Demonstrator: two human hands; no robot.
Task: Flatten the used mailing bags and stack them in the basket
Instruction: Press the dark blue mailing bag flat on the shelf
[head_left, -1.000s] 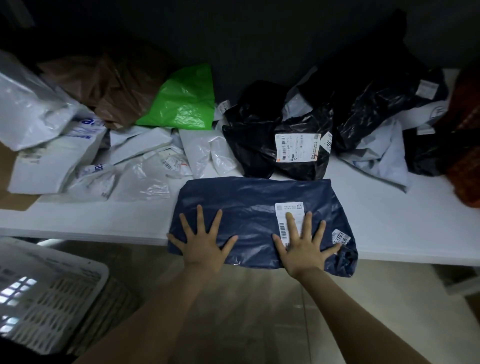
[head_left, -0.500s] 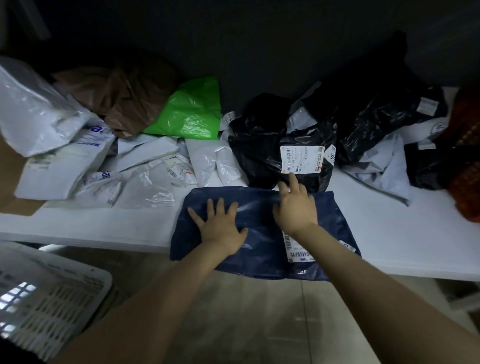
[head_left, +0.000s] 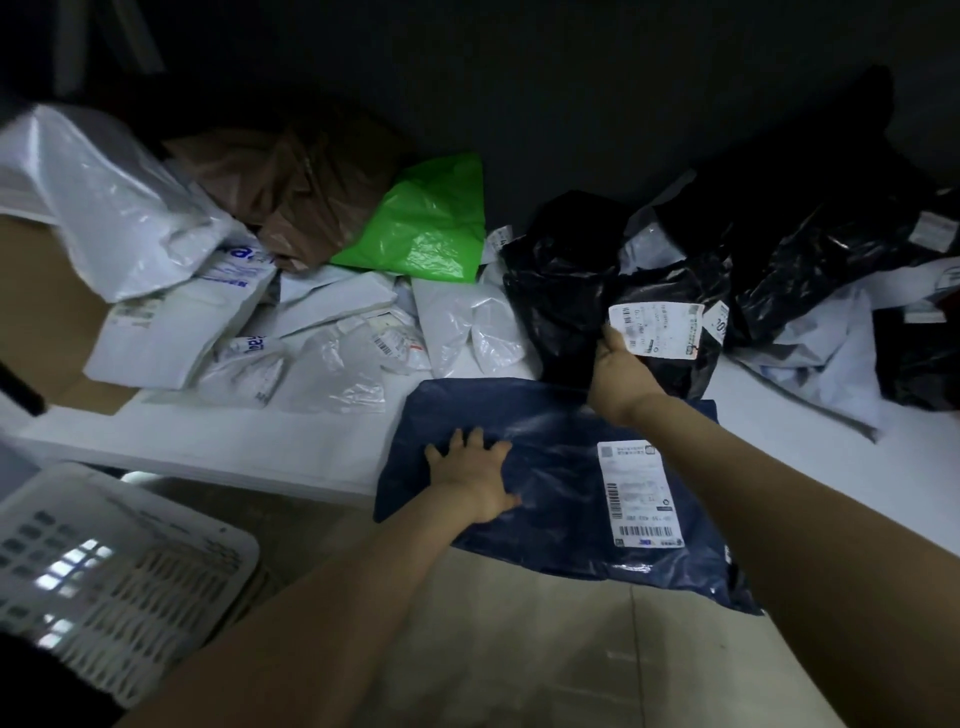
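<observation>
A dark blue mailing bag (head_left: 561, 467) with a white label lies flat at the front edge of the white table (head_left: 234, 441), its near side hanging over the edge. My left hand (head_left: 475, 475) rests palm down on its left part, fingers spread. My right hand (head_left: 621, 369) is past the blue bag's far edge, fingers closed on the lower edge of a crumpled black mailing bag (head_left: 582, 291) beside its white label. A white slotted basket (head_left: 104, 577) stands on the floor at the lower left.
Several white bags (head_left: 176, 332) are heaped at the left, with a brown bag (head_left: 291, 182) and a green one (head_left: 431, 223) behind. More black bags (head_left: 810, 234) and a pale grey one (head_left: 826, 353) fill the right. Cardboard (head_left: 47, 322) lies at the far left.
My right hand has left the blue bag and reached forward to take hold of the black bag. My left hand has slid a little left and stays pressed on the blue bag.
</observation>
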